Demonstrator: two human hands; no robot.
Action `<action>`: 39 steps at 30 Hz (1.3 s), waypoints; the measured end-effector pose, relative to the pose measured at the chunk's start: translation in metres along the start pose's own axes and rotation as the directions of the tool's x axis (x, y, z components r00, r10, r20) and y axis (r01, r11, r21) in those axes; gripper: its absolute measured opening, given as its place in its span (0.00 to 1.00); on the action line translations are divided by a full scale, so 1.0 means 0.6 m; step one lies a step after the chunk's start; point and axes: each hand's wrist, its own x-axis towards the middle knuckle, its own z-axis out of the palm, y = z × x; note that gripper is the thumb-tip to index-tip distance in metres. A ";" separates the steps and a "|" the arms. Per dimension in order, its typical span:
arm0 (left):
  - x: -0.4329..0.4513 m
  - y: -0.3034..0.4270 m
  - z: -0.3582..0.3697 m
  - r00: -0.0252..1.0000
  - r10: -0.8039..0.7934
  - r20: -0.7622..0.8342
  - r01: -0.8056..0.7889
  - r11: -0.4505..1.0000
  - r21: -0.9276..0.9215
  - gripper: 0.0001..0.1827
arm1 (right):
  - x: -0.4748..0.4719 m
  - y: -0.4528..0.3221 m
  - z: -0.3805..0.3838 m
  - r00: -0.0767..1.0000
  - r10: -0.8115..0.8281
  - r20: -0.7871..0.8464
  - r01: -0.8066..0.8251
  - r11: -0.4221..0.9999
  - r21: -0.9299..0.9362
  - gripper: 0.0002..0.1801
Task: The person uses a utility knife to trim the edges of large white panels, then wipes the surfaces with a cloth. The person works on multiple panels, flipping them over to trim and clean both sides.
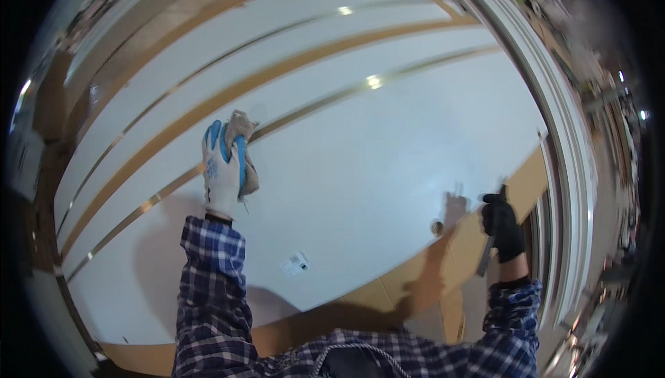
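Observation:
My left hand [222, 175], in a white glove with blue-coated fingers, holds a crumpled grey-brown cloth rag [240, 122]. The rag rests against a large white panel [395, 139], beside a shiny gold-coloured strip [311, 106] that runs along the panel. The hand covers part of this strip. Over at the right, my right hand [501, 224] wears a black glove and is closed around a narrow, flat, dark tool [485, 259]. One end of it sticks out below the hand; its exact kind is unclear. This hand is above the cardboard near the panel's right corner.
Brown cardboard [374, 295] lies under the panel's near edge. Beyond a tan band [249, 84] is another white panel [208, 83] with its own thin strip. A printed label [295, 263] and a round hole [437, 227] mark the near panel. Long pale profiles [550, 87] line the right side.

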 end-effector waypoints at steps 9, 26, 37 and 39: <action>0.050 0.258 0.160 0.911 0.247 0.329 -0.337 0.907 0.253 0.42 | -0.421 0.064 0.276 0.749 0.474 0.464 -0.661 0.478 0.579 0.22; -0.262 0.223 -0.047 0.330 0.581 0.743 -0.642 0.716 -0.274 0.33 | 0.038 -0.031 0.021 0.947 -0.259 -0.190 0.124 0.841 -0.527 0.23; -0.383 0.165 -0.117 0.688 0.361 0.630 -0.538 0.836 0.108 0.39 | -0.100 0.104 0.150 0.813 -0.504 0.292 0.533 0.440 -0.723 0.26; -0.392 0.158 -0.120 0.706 0.318 0.633 -0.512 0.847 0.145 0.38 | -0.121 0.109 0.174 0.834 -0.463 0.300 0.533 0.534 -0.656 0.27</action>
